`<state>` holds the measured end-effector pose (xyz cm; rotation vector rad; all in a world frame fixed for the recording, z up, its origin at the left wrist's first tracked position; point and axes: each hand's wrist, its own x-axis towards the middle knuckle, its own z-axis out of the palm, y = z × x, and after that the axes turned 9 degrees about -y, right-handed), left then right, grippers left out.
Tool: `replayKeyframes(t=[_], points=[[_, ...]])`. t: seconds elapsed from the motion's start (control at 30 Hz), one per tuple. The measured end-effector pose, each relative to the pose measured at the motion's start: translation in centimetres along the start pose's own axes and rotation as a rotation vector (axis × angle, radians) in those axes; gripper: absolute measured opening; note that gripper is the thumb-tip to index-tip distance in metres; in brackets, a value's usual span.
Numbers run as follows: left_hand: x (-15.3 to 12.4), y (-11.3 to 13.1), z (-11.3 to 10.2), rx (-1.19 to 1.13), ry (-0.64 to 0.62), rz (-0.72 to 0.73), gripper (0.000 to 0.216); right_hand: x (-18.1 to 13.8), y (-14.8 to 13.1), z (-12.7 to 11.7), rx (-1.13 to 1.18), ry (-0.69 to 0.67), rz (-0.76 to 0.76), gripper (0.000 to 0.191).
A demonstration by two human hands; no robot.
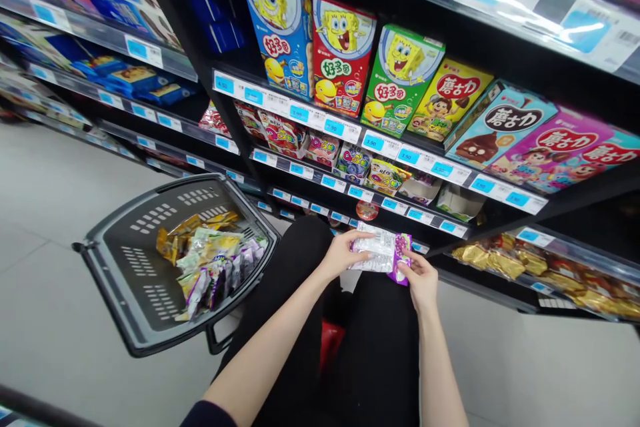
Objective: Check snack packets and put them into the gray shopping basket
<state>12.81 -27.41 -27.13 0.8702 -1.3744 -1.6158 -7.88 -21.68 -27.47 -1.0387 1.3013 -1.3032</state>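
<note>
Both my hands hold one small snack packet [379, 252], white and purple, in front of the low shelves. My left hand [344, 252] grips its left end with fingers curled round it. My right hand [419, 278] pinches its right, purple end. The packet hovers above my knees, which are in black trousers. To my left on the floor stands a dark grey shopping basket [125, 273] holding several gold, green and purple snack packets [210, 260].
Black shelves [390, 140] with blue price tags rise ahead, stocked with cartoon snack boxes [343, 53] and chocolate biscuit boxes [500, 123]. Gold-wrapped packets [495, 260] lie on the low shelf at right. The floor [55, 200] is light grey tile.
</note>
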Motion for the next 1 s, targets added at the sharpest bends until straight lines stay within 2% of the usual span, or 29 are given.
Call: replayKeyframes(t=[0.23, 0.47, 0.7, 1.0], points=[[-0.3, 0.9, 0.0, -0.061, -0.076, -0.045, 0.053, 0.5, -1.1, -0.7, 0.002, -0.150, 0.008, 0.046], [-0.2, 0.6, 0.1, -0.016, -0.028, -0.047, 0.055, 0.0, -0.3, -0.2, -0.087, -0.020, -0.027, 0.032], [-0.4, 0.7, 0.3, 0.114, 0.027, 0.007, 0.033, -0.2, 0.2, 0.5, -0.184, 0.083, -0.103, 0.020], [-0.6, 1.6, 0.9, 0.185, 0.051, 0.062, 0.017, 0.3, -0.1, 0.1, -0.283, -0.047, -0.114, 0.022]])
